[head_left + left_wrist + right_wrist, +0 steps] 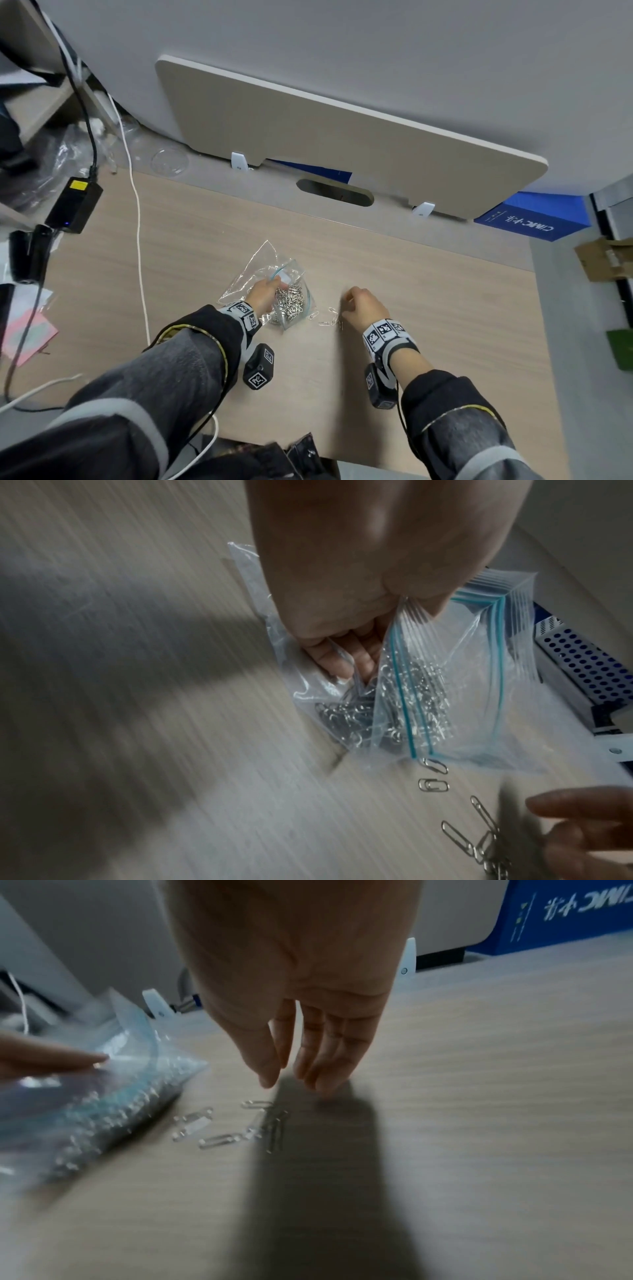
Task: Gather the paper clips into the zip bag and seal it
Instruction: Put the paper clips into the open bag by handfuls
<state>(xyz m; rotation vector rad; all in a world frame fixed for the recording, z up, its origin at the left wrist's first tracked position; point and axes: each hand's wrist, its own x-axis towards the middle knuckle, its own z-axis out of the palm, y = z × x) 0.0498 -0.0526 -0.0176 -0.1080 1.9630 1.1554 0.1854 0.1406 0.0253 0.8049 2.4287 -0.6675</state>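
A clear zip bag (289, 301) with a blue seal line lies on the wooden desk (428, 308), its lower part full of silver paper clips (411, 702). My left hand (270, 286) grips the bag at its mouth; in the left wrist view the thumb pinches the plastic and the fingers (339, 656) curl behind it. Several loose paper clips (329, 317) lie on the desk just right of the bag (103, 1102). My right hand (291, 1081) hovers just beyond those clips (240, 1123), fingers pointing down and relaxed, holding nothing.
A beige partition panel (342, 137) and a cable slot (334, 192) close the desk's far side. A black power adapter (73, 205) and white cable (138, 222) lie at the left, with pink paper (27, 334) near the left edge. A blue box (534, 216) stands far right.
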